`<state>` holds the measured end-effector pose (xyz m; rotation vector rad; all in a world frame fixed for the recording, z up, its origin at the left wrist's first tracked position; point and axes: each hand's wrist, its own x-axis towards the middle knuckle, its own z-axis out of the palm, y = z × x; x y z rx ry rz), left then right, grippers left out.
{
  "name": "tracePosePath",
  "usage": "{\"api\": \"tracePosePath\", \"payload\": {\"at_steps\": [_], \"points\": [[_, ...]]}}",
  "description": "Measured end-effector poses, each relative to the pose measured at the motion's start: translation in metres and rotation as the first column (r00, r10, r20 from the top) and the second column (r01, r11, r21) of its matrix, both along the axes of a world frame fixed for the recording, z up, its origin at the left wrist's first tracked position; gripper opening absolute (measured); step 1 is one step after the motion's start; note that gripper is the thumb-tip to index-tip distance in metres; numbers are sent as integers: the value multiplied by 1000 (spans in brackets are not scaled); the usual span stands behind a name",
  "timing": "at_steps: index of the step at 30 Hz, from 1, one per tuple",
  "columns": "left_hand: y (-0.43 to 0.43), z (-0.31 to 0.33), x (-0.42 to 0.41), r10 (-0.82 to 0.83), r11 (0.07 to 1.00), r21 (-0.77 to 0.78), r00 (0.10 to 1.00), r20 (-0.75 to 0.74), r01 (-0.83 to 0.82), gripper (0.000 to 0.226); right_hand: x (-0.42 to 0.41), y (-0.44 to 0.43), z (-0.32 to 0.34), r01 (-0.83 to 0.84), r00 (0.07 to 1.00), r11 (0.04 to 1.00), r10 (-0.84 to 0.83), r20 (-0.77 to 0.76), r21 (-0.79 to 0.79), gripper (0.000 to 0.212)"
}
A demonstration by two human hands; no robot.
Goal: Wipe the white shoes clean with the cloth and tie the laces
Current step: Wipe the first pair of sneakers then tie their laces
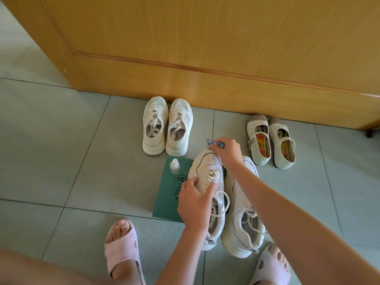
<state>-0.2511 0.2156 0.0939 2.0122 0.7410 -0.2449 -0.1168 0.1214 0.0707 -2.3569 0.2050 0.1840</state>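
White shoe (207, 168) gripped by left hand (194, 202); outstretched right hand (227, 150) clutches blue cloth (214, 143) at toe.

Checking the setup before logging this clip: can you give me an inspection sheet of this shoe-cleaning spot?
Surface: floor tiles, green mat partly under the held sneaker.
Job's things: held sneaker, laces loose; second sneaker beside it; blue cloth at the held sneaker's toe.
Clutter: small bottle on the mat; spare sneaker pair and strap shoes along the wooden door.
Hands: left hand grips the held sneaker; right hand holds the cloth.
Cables: nothing seen.
Surroundings: wooden door; pink slippers on the person's feet.
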Motion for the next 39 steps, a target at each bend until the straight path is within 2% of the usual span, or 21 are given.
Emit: {"api": "tracePosePath", "payload": {"at_steps": [2, 7, 11, 15, 17, 20, 23, 24, 26, 28, 30, 34, 37, 39], "points": [[0, -1, 1, -5, 1000, 17, 1000, -4, 5, 58, -8, -2, 0, 0, 1000, 999, 0, 12, 49, 23], [0, -2, 1, 4, 1000, 29, 1000, -25, -4, 58, -25, 2, 0, -114, 980, 993, 119, 161, -41, 25], [-1, 0, 2, 0, 999, 33, 999, -37, 1, 57, -39, -2, 0, -254, 926, 961, 275, 260, -110, 19], [0, 0, 2, -8, 1000, 30, 999, -40, 9, 58, -53, -6, -3, -322, 909, 935, 349, 225, -150, 20], [0, -1, 1, -12, 999, 33, 999, -32, 13, 58, -55, -9, 4, -320, 929, 944, 329, 166, -82, 21], [0, -2, -1, -3, 1000, 27, 1000, -12, 3, 57, -52, -16, 26, -283, 959, 954, 280, 46, 100, 22], [0, -3, -2, -5, 1000, 28, 1000, 7, 5, 56, -33, -20, 39, -46, 996, 962, 22, 91, 270, 21], [0, -2, -2, 0, 1000, 25, 1000, 9, 0, 56, -25, -19, 38, 11, 995, 962, -39, 96, 271, 20], [0, -2, -2, 9, 1000, 20, 1000, 6, -9, 56, -12, -9, 27, 17, 998, 985, -28, 62, 174, 12], [1, -2, -2, 14, 1000, 13, 1000, 4, -14, 57, -7, 5, 10, -21, 1000, 999, 20, 19, 43, 17], [1, -3, -1, 16, 1000, 10, 1000, 4, -16, 56, -6, 14, -2, -4, 1000, 1000, 4, -9, 0, 26], [0, -4, -1, 2, 999, 36, 1000, 10, -2, 56, -3, 22, -4, -38, 999, 997, 38, 0, -61, 24], [-1, -6, 0, 3, 999, 41, 1000, 6, -4, 54, -8, 33, -3, -199, 977, 966, 209, 42, -167, 21], [-1, -6, 0, 13, 999, 40, 1000, 4, -13, 53, -13, 41, -6, -343, 933, 896, 359, 6, -281, 18]]}}
